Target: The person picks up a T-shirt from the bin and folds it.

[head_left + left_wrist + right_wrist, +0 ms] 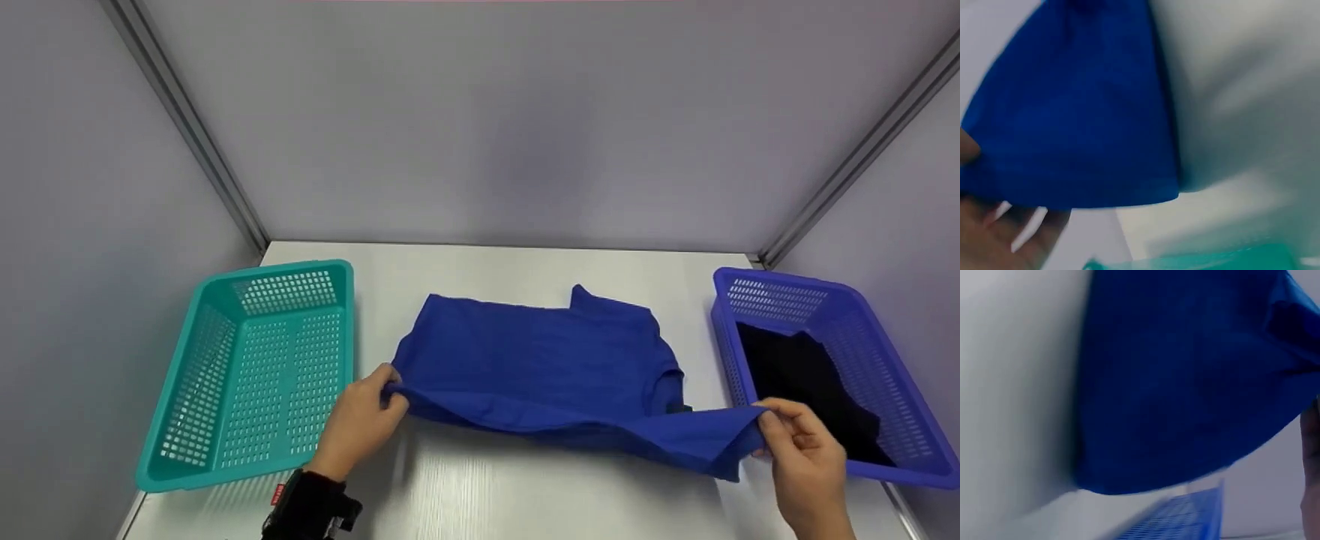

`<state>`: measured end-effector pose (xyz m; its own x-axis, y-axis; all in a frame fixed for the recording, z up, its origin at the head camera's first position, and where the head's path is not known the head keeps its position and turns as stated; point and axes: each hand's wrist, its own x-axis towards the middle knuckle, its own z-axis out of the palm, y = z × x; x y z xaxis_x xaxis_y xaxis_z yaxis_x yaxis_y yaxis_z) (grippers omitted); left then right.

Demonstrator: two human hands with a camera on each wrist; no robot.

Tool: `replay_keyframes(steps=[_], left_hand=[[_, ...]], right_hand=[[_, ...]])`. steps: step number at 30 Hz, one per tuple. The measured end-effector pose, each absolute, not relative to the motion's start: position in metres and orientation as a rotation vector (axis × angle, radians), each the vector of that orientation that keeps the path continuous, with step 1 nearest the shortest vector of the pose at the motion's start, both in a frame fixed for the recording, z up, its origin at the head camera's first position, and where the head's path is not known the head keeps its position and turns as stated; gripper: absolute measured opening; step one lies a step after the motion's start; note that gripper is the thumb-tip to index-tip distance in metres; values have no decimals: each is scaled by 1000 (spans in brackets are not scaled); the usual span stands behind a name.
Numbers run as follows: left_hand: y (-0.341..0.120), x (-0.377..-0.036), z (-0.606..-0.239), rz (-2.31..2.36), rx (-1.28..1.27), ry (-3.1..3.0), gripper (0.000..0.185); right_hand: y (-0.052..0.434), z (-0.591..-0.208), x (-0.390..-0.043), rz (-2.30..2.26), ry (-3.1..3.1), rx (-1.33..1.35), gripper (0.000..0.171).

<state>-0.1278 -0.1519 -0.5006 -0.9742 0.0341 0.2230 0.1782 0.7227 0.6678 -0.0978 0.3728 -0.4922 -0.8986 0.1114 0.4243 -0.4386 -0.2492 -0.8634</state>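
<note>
A blue T-shirt [517,352] is spread sideways on the white table, its far part lying flat. Its near edge is lifted and folds over between the two hands. My left hand [362,420] pinches the near left corner of the shirt. At the other end my right hand [806,461] pinches a stretched-out part that looks like a sleeve. The collar shows at the shirt's right side. In the left wrist view, the blue cloth [1089,112] hangs down from the fingers. The right wrist view shows cloth [1179,394] hanging too, with only part of the hand visible.
On the left stands a teal plastic basket [347,360] with nothing in it. A purple basket [892,360] on the right holds black cloth [814,390]. Grey panels [510,135] wall in the white table [465,495] at the back and sides.
</note>
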Motion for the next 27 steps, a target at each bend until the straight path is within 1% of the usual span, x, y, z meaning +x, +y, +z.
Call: replay_keyframes(steps=[2,3,4,6,9,10,11,13,16,20,27], left_hand=[[-156,-125,-494,-1190,-165,-2810,11],[-157,-123,-491,-1212,-166,-2859,11],[-158,-122,-490,-1207,-166,-2910,10],[-157,-121,-491,-1141,-163,-3001,8],[-150,-122,-497,-938,-155,-3074,6],[-147,-124,-499,-858,-156,-3063,6],[-143,-125,-502,-787,-151,-3043,6],[-136,-128,-506,-658,-135,-2989,7],[-127,-134,-514,-496,-79,-2880,7],[-120,-145,-523,-425,45,-2828,5],[-120,-157,-536,-402,193,-2950,7]], right_hand=[[385,-486,-94,2407,-1635,642,37],[391,-483,-93,2499,-1668,724,41],[397,-482,-93,2593,-1730,733,43],[403,-479,-93,2620,-2028,578,42],[402,-481,-99,2458,-2447,97,27],[399,-482,-101,2381,-2528,-65,22],[396,-484,-104,2312,-2566,-170,19],[389,-488,-111,2213,-2559,-309,18],[379,-493,-124,2135,-2478,-408,20],[371,-495,-144,2075,-2416,-480,23],[362,-505,-172,2007,-2454,-464,29]])
